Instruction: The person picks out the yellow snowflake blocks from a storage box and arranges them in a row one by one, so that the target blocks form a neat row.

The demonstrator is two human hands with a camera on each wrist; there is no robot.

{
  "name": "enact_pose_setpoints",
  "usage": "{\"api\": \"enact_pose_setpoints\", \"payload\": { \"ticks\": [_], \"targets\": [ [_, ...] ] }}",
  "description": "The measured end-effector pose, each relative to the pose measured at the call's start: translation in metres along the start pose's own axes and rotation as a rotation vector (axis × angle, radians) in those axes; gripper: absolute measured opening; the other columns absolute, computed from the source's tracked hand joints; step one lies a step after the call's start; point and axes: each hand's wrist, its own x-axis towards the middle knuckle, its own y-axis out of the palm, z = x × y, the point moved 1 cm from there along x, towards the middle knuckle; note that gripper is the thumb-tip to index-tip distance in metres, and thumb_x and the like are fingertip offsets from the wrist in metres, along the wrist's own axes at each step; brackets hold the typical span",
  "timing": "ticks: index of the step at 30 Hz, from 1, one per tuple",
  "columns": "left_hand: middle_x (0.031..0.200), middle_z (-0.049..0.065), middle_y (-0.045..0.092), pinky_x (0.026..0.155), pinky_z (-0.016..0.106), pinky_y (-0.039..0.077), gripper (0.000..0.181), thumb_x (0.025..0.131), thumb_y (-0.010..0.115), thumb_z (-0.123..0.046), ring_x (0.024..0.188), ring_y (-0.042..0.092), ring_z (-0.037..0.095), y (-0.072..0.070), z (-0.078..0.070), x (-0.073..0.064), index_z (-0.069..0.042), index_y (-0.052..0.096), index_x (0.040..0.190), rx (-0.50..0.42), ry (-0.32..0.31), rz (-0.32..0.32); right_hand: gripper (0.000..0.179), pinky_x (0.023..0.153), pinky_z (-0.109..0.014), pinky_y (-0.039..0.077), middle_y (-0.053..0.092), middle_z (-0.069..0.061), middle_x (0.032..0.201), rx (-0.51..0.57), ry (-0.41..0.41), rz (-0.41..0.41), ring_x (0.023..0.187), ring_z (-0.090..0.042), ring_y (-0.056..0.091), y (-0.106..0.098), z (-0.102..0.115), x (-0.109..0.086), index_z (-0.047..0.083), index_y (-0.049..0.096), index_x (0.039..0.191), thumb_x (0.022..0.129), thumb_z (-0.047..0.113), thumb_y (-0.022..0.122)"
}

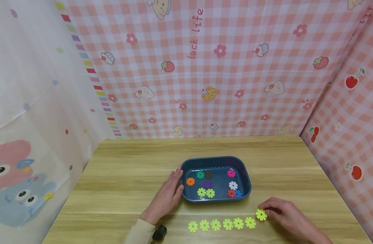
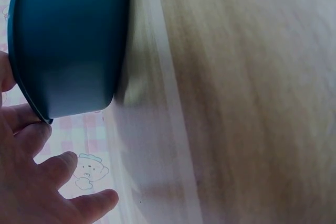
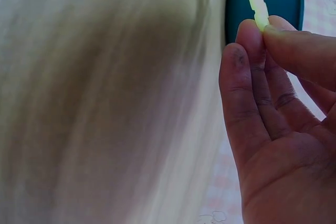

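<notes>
My right hand (image 1: pixel 284 213) pinches a yellow-green notched plastic disc (image 1: pixel 261 214) between thumb and fingertips, at the right end of a row. In the right wrist view this disc (image 3: pixel 257 3) shows edge-on above the fingertips. Several matching yellow-green discs (image 1: pixel 215 225) lie on the table in that row. My left hand (image 1: pixel 166 196) rests against the left side of a dark blue basin (image 1: pixel 217 200), fingers extended. Up close in the left wrist view, its fingertips (image 2: pixel 37 129) touch the basin's rim.
Inside the basin are two yellow-green discs (image 1: pixel 206 192) and several in other colours, among them an orange disc (image 1: pixel 190 181) and a white disc (image 1: pixel 233 185). The wooden table (image 1: pixel 128 169) is bordered by a pink checked cloth (image 1: pixel 204 112) at the back.
</notes>
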Motion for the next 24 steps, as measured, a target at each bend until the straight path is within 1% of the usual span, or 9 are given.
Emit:
{"api": "enact_pose_setpoints", "payload": {
  "ticks": [2,8,13,20,24],
  "targets": [
    [0.171,0.005,0.023,0.118,0.065,0.03,0.056,0.111,0.047,-0.028,0.156,0.023,0.033,-0.0001,-0.0001,0.0,-0.008,0.035,0.162,-0.001,0.0,-0.002,0.02,0.079,-0.019,0.056,0.072,0.011,0.104,0.008,0.026,0.015,0.09,-0.001,0.061,0.0003,-0.0008,-0.0002,0.017,0.076,0.11,0.098,0.003,0.068],
    [0.171,0.005,0.024,0.117,0.065,0.03,0.056,0.111,0.047,-0.028,0.156,0.023,0.033,-0.0004,-0.0007,-0.0003,-0.007,0.035,0.161,-0.002,0.003,-0.006,0.018,0.081,-0.02,0.056,0.072,0.011,0.104,0.034,0.07,0.064,0.09,-0.001,0.061,0.0009,-0.003,-0.0016,0.017,0.076,0.112,0.1,0.007,0.067],
    [0.171,0.005,0.024,0.117,0.065,0.031,0.056,0.111,0.047,-0.028,0.156,0.023,0.033,-0.0003,-0.0005,-0.0003,-0.007,0.035,0.161,0.001,0.003,-0.007,0.019,0.081,-0.021,0.056,0.071,0.013,0.104,0.019,0.094,0.073,0.091,0.0,0.061,0.0029,-0.0051,-0.0027,0.02,0.076,0.111,0.1,0.008,0.067],
    [0.171,0.005,0.023,0.117,0.065,0.031,0.056,0.111,0.047,-0.028,0.156,0.023,0.034,-0.0004,0.0001,0.0004,-0.006,0.035,0.161,0.003,0.006,-0.003,0.018,0.079,-0.022,0.056,0.072,0.011,0.102,0.004,0.046,0.059,0.092,0.001,0.062,0.0058,-0.0071,-0.0043,0.017,0.076,0.109,0.099,0.005,0.068],
    [0.171,0.005,0.023,0.117,0.065,0.031,0.056,0.111,0.047,-0.028,0.156,0.023,0.034,-0.0003,0.0002,0.0004,-0.007,0.035,0.161,0.004,0.003,0.0,0.018,0.08,-0.022,0.056,0.072,0.01,0.102,0.003,0.074,0.079,0.091,0.001,0.061,0.0054,-0.0072,-0.0046,0.017,0.076,0.109,0.099,0.004,0.068]
  ]
}}
